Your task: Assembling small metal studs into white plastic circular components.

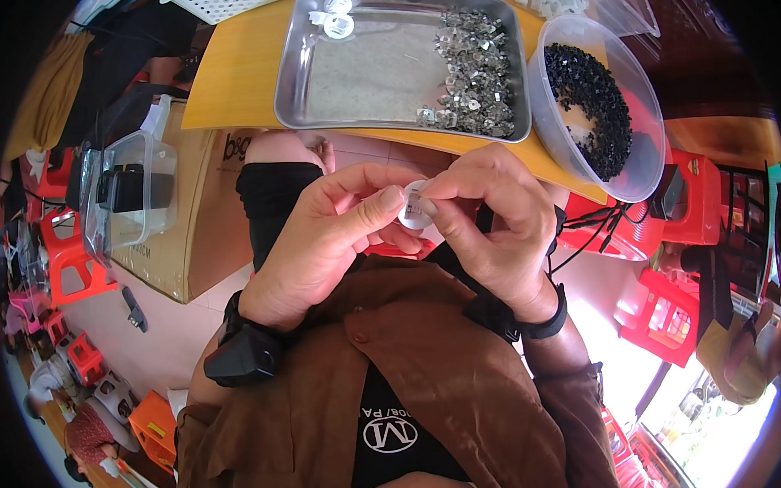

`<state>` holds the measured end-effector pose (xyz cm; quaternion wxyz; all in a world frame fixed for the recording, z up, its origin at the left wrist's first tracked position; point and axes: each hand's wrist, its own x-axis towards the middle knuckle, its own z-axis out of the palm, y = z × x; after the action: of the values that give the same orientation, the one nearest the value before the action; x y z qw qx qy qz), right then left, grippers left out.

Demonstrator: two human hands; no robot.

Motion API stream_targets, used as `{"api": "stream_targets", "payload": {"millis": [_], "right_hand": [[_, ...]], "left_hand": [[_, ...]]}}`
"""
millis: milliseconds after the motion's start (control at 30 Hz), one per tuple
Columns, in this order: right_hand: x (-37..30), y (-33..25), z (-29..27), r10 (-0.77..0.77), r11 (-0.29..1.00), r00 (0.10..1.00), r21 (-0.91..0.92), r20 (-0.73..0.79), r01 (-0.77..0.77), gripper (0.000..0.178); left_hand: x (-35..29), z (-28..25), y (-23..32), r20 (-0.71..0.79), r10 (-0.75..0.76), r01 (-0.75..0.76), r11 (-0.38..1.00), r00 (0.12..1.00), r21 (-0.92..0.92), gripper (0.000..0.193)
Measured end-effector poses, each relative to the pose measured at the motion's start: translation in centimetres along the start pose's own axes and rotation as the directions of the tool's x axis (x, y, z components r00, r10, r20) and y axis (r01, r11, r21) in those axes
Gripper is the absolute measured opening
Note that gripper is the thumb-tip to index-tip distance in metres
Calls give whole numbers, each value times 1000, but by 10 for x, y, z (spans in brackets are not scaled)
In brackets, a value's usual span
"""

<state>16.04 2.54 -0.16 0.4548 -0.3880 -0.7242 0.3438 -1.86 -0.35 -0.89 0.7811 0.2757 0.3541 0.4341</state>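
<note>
Between my two hands, just in front of the table edge, is a small round white plastic part [413, 207] with some detail on its face. My left hand [346, 215] pinches its left rim between thumb and fingers. At its right side the thumb and forefinger of my right hand [492, 210] close together on it; whether a tiny piece sits between those fingertips I cannot make out. Beyond my hands lies a metal tray [352, 116], with a pile of small metal pieces [479, 73] on its right and a few white round parts [339, 25] in its far left corner.
A clear round tub [649, 140] holding small black pieces [588, 108] stands right of the tray on the yellow table [229, 69]. A white perforated basket [227, 2] is at the far left. Left of my legs stands a cardboard box [200, 216] with a clear plastic container [152, 179] on it.
</note>
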Motion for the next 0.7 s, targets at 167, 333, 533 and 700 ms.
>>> {"api": "stream_targets", "payload": {"millis": [167, 333, 533, 700], "right_hand": [[0, -2, 2, -104, 988, 994, -122, -30, 99, 17], [-2, -4, 2, -51, 990, 998, -133, -27, 47, 18], [-4, 0, 6, -277, 892, 961, -375, -11, 253, 23], [-11, 13, 6, -543, 651, 816, -515, 197, 557, 40]], "left_hand": [[-3, 2, 1, 8, 9, -9, 1000, 1000, 7, 26], [-3, 7, 2, 11, 105, -105, 975, 994, 195, 30], [-1, 10, -6, -32, 302, -282, 920, 953, 270, 31], [-3, 8, -3, -53, 332, -297, 895, 942, 333, 28]]}}
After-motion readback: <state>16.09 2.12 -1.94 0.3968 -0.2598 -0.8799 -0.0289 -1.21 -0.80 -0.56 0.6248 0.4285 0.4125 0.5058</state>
